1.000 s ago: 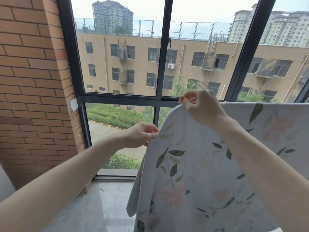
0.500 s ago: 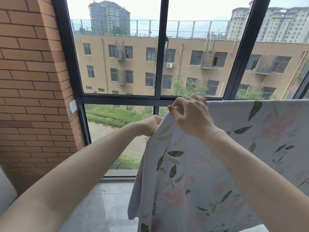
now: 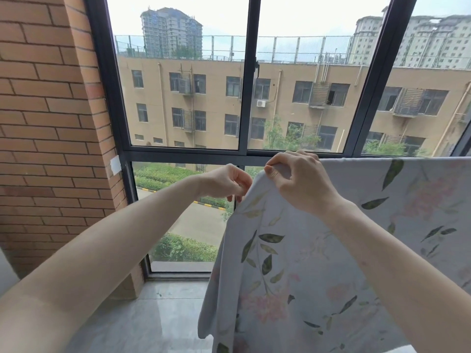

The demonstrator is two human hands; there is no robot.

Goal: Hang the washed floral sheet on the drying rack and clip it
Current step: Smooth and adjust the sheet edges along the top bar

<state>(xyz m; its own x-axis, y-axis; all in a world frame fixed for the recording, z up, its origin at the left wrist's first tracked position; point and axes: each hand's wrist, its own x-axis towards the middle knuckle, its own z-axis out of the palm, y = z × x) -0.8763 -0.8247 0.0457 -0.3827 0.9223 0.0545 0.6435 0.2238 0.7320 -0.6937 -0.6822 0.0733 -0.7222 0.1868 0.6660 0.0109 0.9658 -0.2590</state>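
Pale floral-printed cotton sheet [image 3: 318, 250] hangs draped at 4 o'clock. Right hand [image 3: 302, 183] grips its top corner, fingers curled. Left hand [image 3: 226, 183], at 9 o'clock of it, pinches the side edge.

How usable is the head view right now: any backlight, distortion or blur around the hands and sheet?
Head view: bright overcast window behind, yet left hand, right hand and floral sheet stay evenly lit and sharp; wide-angle lens bows the brick wall and frame edges.
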